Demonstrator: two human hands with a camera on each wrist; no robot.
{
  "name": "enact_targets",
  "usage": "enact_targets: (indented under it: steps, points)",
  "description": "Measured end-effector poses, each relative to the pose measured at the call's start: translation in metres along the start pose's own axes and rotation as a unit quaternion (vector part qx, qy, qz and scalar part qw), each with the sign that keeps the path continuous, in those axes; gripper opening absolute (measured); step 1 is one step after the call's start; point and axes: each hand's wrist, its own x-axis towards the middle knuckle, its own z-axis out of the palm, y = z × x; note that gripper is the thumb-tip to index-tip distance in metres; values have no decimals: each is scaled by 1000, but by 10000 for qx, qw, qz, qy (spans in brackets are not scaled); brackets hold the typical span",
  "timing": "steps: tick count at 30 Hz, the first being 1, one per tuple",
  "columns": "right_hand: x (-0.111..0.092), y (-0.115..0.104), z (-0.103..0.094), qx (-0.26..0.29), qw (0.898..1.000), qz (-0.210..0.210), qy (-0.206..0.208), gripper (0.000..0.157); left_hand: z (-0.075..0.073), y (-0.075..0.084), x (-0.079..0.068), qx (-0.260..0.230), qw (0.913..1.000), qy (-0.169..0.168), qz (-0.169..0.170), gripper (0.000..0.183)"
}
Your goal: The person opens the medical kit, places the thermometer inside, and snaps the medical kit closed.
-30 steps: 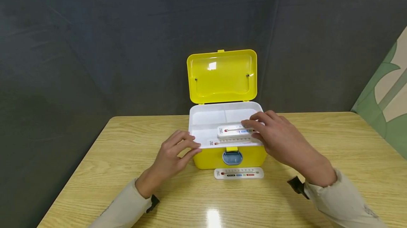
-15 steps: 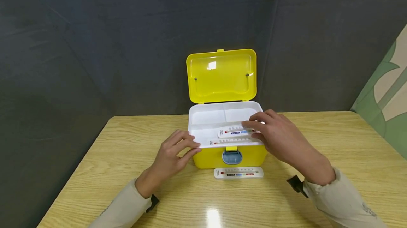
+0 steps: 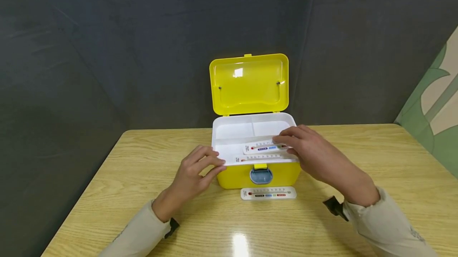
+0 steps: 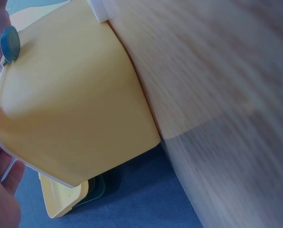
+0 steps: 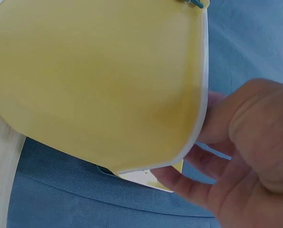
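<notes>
A yellow storage box (image 3: 234, 179) with a white compartment tray (image 3: 232, 131) stands with its lid up. My left hand (image 3: 195, 171) pinches the front left corner of its rim; in the left wrist view the thumb lies against the yellow wall (image 4: 80, 99). Over the tray's front compartment, my right hand (image 3: 316, 155) holds a white thermometer (image 3: 259, 148) by its right end, the strip slightly tilted. A second thermometer (image 3: 255, 158) lies in front of it along the tray's front edge. The right wrist view shows that hand (image 5: 255, 152) at the rim, the held thermometer hidden behind the wall.
Another thermometer (image 3: 268, 193) lies on the wooden table (image 3: 200, 229) just before the box. A grey-blue latch (image 3: 261, 176) hangs on the box front. The open lid (image 3: 250, 86) leans back near a dark cloth backdrop (image 3: 161, 50).
The thermometer in my right hand has tilted, its right end rising and more of its coloured markings showing. My left hand stays at the corner.
</notes>
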Motion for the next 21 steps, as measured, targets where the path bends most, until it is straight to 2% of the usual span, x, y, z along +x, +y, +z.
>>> enact_targets:
  steps: [4,11,21]
  points:
    - [0,0,0,183,9998,-91,21,47,-1,0,0,2,10000,10,0,14]
    - [1,-2,0,457,9987,-4,-211,53,-2,0,0,31,10000,20,2,16]
    - [1,0,-1,513,9984,24,-230,55,-2,2,0,45,9999,-48,-79,16]
